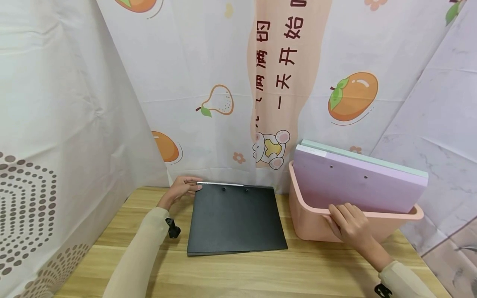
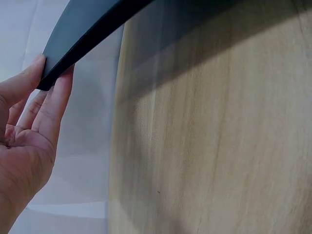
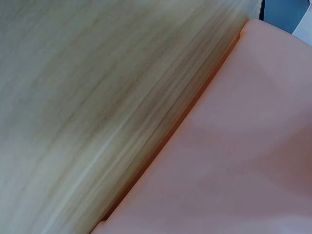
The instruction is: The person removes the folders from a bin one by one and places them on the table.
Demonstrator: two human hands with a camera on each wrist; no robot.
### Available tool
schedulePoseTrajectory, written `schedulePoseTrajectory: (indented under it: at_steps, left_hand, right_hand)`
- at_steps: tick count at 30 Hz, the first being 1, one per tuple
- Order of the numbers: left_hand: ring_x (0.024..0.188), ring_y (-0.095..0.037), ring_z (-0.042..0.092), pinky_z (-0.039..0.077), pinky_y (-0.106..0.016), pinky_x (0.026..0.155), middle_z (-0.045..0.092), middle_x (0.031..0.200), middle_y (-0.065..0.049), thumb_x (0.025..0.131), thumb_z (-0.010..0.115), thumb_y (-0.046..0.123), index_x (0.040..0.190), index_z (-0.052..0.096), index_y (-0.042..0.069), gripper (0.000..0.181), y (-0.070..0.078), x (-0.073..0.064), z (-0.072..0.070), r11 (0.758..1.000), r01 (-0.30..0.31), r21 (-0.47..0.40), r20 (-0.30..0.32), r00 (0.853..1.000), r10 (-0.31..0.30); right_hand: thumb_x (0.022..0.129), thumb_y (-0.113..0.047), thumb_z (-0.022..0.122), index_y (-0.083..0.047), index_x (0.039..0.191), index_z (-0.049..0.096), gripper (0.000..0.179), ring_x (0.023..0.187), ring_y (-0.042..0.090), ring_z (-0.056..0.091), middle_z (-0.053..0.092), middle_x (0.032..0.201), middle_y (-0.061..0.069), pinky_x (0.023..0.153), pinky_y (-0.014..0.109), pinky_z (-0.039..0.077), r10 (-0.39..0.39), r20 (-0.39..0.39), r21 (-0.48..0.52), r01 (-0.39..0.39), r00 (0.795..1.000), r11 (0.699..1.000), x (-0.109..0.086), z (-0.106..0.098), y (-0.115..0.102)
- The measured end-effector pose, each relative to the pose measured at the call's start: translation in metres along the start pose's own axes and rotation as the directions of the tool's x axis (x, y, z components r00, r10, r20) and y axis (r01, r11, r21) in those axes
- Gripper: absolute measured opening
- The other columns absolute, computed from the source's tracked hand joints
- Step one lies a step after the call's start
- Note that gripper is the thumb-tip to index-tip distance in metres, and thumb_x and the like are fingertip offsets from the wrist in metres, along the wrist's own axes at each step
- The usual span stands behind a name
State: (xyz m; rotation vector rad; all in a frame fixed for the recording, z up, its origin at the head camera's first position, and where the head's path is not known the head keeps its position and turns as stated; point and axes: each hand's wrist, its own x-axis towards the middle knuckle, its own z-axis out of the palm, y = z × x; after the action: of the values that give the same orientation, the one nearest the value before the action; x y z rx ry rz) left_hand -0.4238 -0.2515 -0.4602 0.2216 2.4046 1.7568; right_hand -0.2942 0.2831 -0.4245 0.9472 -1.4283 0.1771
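Note:
A black file folder [image 1: 236,219] with two rivets and a white strip along its far edge is over the middle of the table. My left hand [image 1: 181,190] pinches its far left corner. In the left wrist view the thumb and fingers [image 2: 61,92] are on either side of the folder's corner [image 2: 80,34], which is raised off the tabletop. On the right, my right hand [image 1: 350,225] grips the front rim of a pink plastic bin [image 1: 305,223], fingers over the edge. Inside the bin, a purple file folder [image 1: 350,182] leans in front of a mint green one [image 1: 372,158].
The wooden table [image 1: 238,277] ends at a printed curtain [image 1: 208,140] behind the folder and bin. More white cloth [image 1: 74,103] hangs along the left side. The right wrist view shows the bin's side [image 3: 234,146] standing against the tabletop.

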Motion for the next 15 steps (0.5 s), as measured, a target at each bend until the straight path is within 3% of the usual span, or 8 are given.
schedulePoseTrajectory:
  at_steps: [6,11,15]
  left_hand:
    - [0.108,-0.023,0.07,0.062,-0.042,0.088,0.059,0.14,-0.029,0.099,0.068,0.011,0.136,0.062,-0.003,0.04,-0.0012,-0.0005,0.0011,1.0,0.005,0.029,0.02,1.0,-0.006]
    - [0.108,-0.02,0.069,0.061,-0.042,0.09,0.057,0.142,-0.03,0.102,0.062,0.008,0.139,0.059,-0.005,0.039,-0.0052,0.0011,0.001,0.999,-0.007,0.041,0.055,0.998,0.004]
    - [0.105,-0.017,0.069,0.061,-0.041,0.09,0.057,0.14,-0.03,0.102,0.06,0.005,0.139,0.058,-0.007,0.039,-0.0073,0.0016,0.0023,1.0,0.012,0.029,0.048,0.999,-0.014]
  right_hand:
    - [0.103,-0.024,0.061,0.01,0.08,0.067,0.041,0.048,0.029,0.043,0.054,0.061,0.014,0.04,0.037,0.031,-0.007,0.005,-0.006,0.007,1.0,1.0,0.0022,-0.0009,-0.0005]
    - [0.103,-0.023,0.061,0.01,0.08,0.067,0.041,0.048,0.029,0.043,0.054,0.061,0.014,0.04,0.036,0.031,-0.008,0.008,-0.009,0.009,1.0,1.0,0.0027,-0.0012,-0.0009]
    - [0.102,-0.024,0.062,0.01,0.08,0.067,0.041,0.048,0.029,0.042,0.054,0.061,0.015,0.04,0.037,0.031,-0.008,0.003,-0.004,0.008,1.0,1.0,0.0027,-0.0006,-0.0008]
